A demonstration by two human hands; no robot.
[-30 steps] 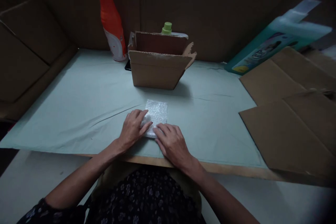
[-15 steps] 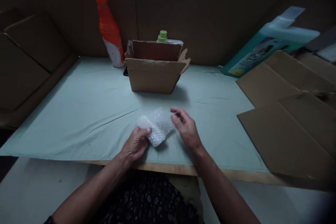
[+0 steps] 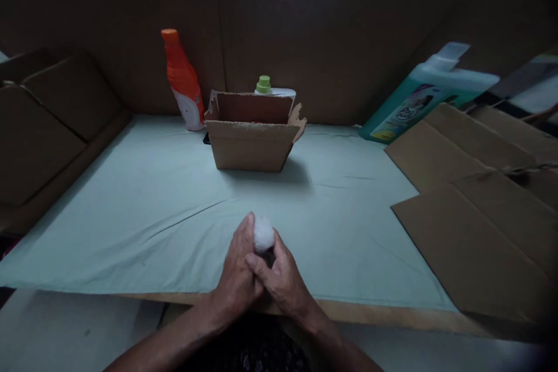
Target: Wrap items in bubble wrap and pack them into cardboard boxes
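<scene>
A small whitish wad of bubble wrap (image 3: 263, 235) is squeezed between my two hands, close to the table's front edge. My left hand (image 3: 239, 264) is closed against its left side, with the back of the hand toward me. From the right, my right hand (image 3: 283, 276) wraps round it, its thumb lying across toward my left hand. Most of the wrap is hidden by the fingers, and whether something is inside it cannot be seen. Beyond my hands an open cardboard box (image 3: 248, 146) stands upright on the pale green cloth (image 3: 174, 197).
Behind the box are an orange bottle (image 3: 185, 81) and a white bottle with a green cap (image 3: 263, 85). A large teal jug (image 3: 414, 99) leans at the back right. Flattened cardboard (image 3: 475, 244) covers the right side; more cardboard (image 3: 52, 110) stands at the left.
My right hand has come in to meet my left around the bubble wrap, which is now bunched smaller. Both hands sit lower in view, and the camera has tilted up slightly.
</scene>
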